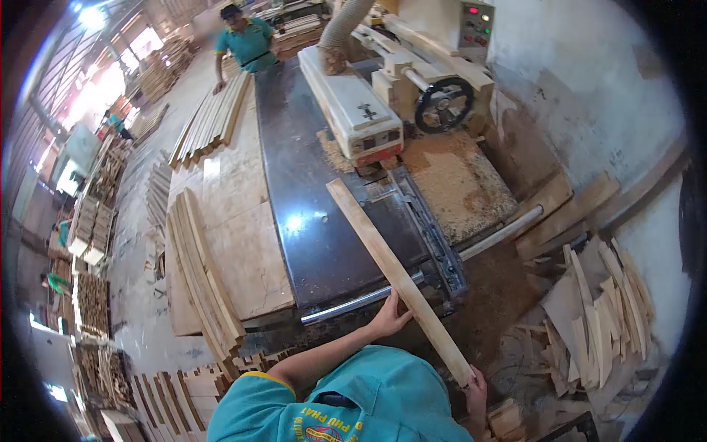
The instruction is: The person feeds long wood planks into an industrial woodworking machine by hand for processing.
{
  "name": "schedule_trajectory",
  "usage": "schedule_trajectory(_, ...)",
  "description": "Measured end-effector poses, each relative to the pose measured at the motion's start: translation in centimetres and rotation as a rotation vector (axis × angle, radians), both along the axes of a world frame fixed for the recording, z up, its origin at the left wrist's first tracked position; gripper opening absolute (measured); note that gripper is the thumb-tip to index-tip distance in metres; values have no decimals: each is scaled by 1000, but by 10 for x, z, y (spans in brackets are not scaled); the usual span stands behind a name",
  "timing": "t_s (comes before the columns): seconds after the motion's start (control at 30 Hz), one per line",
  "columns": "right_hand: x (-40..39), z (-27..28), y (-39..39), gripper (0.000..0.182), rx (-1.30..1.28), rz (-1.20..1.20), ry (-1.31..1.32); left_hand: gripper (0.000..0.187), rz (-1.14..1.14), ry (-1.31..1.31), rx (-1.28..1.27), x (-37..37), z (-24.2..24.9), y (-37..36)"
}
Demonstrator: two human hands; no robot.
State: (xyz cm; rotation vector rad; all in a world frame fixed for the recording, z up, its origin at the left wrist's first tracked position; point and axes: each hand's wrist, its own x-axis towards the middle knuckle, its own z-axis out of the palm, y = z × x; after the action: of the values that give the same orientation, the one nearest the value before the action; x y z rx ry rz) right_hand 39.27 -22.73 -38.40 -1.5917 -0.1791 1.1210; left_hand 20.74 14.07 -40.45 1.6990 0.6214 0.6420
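Observation:
A long pale wooden board (394, 272) lies slantwise over the dark metal saw table (309, 243), its near end jutting out past the table edge toward my body. My left hand (391, 317) grips the board's left edge near the middle, thumb and fingers closed on it. At the near end, my right hand (477, 392) is wrapped round the board's end corner. The far end of the board rests close to the white saw housing (357, 110), just left of the metal guide rail (427, 228).
Curved wooden strips (199, 272) and a row of strips (213, 121) lie on the wooden side table (254, 250). A co-worker (250, 44) stands at the far end, a hand on the strips. Sawdust (456, 177) covers the machine's right side. Offcuts (600, 317) are piled at right.

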Motion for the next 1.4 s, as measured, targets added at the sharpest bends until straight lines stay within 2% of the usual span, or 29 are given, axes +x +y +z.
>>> schedule_trajectory(0.03,-4,2,-8,46,7,-23,-2,83,-59,52,9,4,4,-4)
schedule_trajectory(0.07,-8,4,-14,49,14,-44,-4,92,-112,69,-85,10,8,-4)
schedule_trajectory(0.2,-14,-5,-27,49,34,-71,14,94,-180,39,-98,36,9,0)
schedule_trajectory(0.27,-16,-4,-28,49,-1,-100,-15,98,-210,175,-205,48,21,3)
schedule_trajectory(0.3,-15,-11,-29,49,1,-108,-14,98,-218,176,-202,52,16,2)
schedule_trajectory(0.37,-7,-37,-37,43,24,-125,-119,99,-167,180,40,59,0,2)
schedule_trajectory(0.5,-5,-12,-21,45,-19,-171,-35,99,-177,166,-62,64,23,6)
schedule_trajectory(0.57,-3,-8,-15,45,-42,-142,-8,95,-149,202,3,66,25,8)
schedule_trajectory(0.67,-2,-4,-3,46,-34,-94,-12,92,-60,178,89,70,3,19)
schedule_trajectory(0.77,-1,7,29,46,5,-86,32,88,33,263,69,76,12,38)
schedule_trajectory(0.8,2,5,34,46,2,-81,31,88,70,278,162,78,9,45)
schedule_trajectory(0.87,11,-23,42,46,55,65,-144,89,132,340,236,87,-1,55)
schedule_trajectory(1.0,13,-46,78,50,90,52,-176,95,285,487,369,100,-4,89)
schedule_trajectory(1.1,19,-41,117,46,54,146,-96,98,276,629,353,101,1,126)
schedule_trajectory(1.27,15,-50,160,31,152,200,-129,99,298,643,379,100,2,169)
schedule_trajectory(1.4,6,-31,195,36,-1,195,-113,99,297,688,358,99,7,204)
